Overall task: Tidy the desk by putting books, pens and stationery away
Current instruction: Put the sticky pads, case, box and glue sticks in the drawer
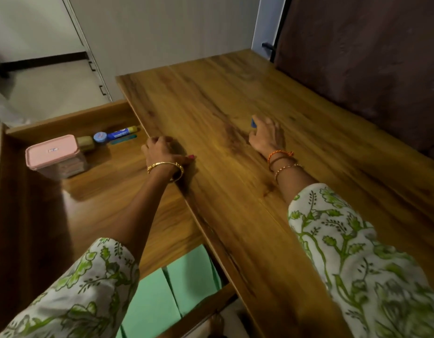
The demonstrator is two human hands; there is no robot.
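Floral green-and-white sleeves [371,272] fill the bottom corners of the head view, one on each forearm. Between them, at the near end of the open drawer [64,191], lie green folded papers [172,289], partly tucked under the desk edge.

Over the wooden desk [247,106] the right hand [268,136] rests with its fingers curled around a small blue object [253,123], pinching it at the fingertips; only a sliver of the object shows, so what it is cannot be told. Thread bands and a thin bangle circle that wrist.

At the desk's left edge, above the drawer, the left hand [160,152] sits with its fingers curled under and the thumb stretched along the desktop. Whether it holds anything cannot be told. A gold bangle [166,169] circles that wrist.

Farther back in the drawer stands a pink-lidded box [55,154]. Just beside it is a small olive item [84,142], then a blue-capped tube [114,135] lying on its side, with a teal pen [123,140] next to it.
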